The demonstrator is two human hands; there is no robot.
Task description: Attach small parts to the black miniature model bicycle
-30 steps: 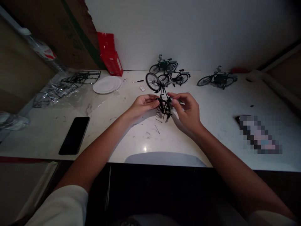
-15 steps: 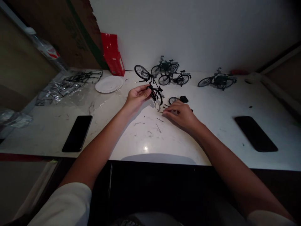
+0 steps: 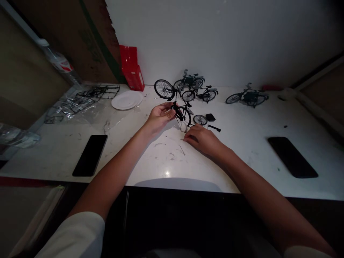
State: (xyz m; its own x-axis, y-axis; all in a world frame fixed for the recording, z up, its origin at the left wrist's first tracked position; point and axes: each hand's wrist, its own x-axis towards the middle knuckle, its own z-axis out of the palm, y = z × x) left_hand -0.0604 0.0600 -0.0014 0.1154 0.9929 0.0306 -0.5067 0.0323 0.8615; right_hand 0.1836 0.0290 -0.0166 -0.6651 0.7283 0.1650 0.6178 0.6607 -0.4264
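Observation:
My left hand (image 3: 162, 116) is closed around the frame of a partly built black model bicycle (image 3: 183, 111), which is held tilted above the table. A spoked wheel (image 3: 164, 89) is fitted at its far end. Over the table to the right, my right hand (image 3: 198, 138) has thumb and fingers pinched at a small thin pin, mostly hidden by the fingertips. Another thin pin (image 3: 182, 150) lies just in front. Behind my right hand lie a loose spoked wheel (image 3: 200, 119), a small black box-like part (image 3: 210, 117) and a slim black tool (image 3: 215, 128), partly covered by the hand.
Three model bicycles (image 3: 200, 95) stand along the back wall. Further left are a red box (image 3: 133, 73), white plates (image 3: 127, 100), plastic wrapping with black part frames (image 3: 80, 102) and a bottle (image 3: 60, 62). Phones lie left (image 3: 90, 155) and right (image 3: 292, 157).
My right hand has moved slightly down towards the table, to where one pin lay. The model bicycle has turned a little in my left hand. The camera view has tilted slightly upward.

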